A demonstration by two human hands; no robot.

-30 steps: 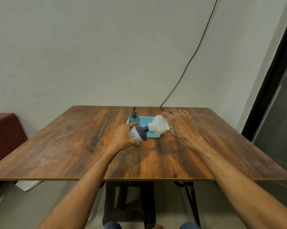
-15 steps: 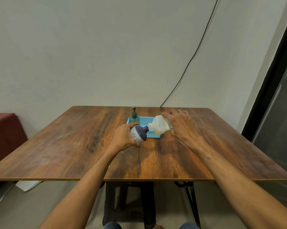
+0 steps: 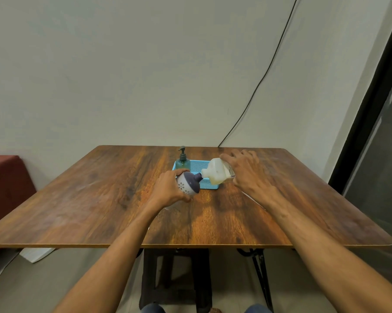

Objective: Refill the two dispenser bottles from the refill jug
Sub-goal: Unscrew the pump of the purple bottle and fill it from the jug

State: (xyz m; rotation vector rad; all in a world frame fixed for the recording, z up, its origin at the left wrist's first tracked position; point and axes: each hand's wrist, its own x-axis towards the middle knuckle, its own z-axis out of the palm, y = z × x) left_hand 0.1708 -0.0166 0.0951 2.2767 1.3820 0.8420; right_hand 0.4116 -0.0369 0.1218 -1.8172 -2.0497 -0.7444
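One head-worn wide-angle camera is looking forward and down.
It is sitting above the near edge of the brown wood-grain table [image 3: 95, 199] and facing the plain pale wall [image 3: 122, 75] behind it. It is taking in the whole tabletop, with grey floor [image 3: 32, 285] showing below.

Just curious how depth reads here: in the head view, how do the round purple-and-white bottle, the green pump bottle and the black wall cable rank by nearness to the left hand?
1. Round purple-and-white bottle: gripped in the left hand.
2. Green pump bottle: just behind, standing in the far-left corner of the blue plastic basket.
3. Black wall cable: far back on the wall, to the right.
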